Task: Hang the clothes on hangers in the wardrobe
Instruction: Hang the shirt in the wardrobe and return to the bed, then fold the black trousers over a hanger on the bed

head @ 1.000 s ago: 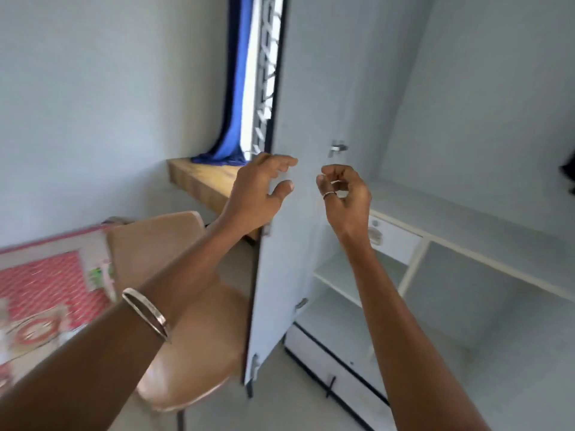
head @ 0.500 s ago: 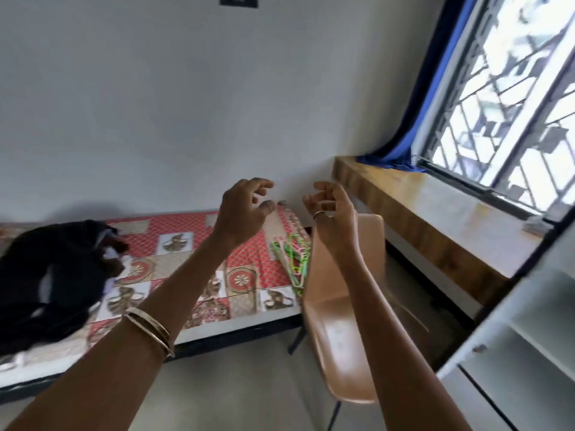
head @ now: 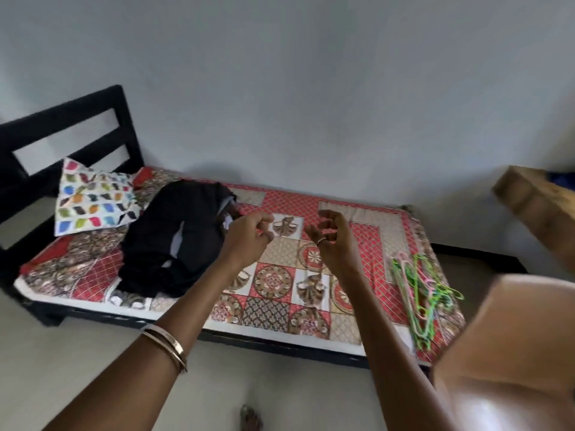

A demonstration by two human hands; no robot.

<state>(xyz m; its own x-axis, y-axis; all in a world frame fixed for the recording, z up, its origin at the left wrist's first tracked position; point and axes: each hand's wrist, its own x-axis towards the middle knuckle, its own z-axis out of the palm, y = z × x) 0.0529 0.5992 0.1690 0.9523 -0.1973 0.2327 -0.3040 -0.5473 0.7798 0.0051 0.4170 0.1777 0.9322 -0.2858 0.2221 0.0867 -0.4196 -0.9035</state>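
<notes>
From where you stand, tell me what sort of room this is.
Most likely a bedroom: a single bed with a patterned pillow, a pile of dark clothes on it, and coloured hangers beside.

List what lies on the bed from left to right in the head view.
pillow → black clothes → hangers

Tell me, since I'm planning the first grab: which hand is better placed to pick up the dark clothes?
Left, probably. The left hand hovers empty right beside the pile of dark clothes on the bed. The right hand, also empty, is nearer the hangers.
</notes>
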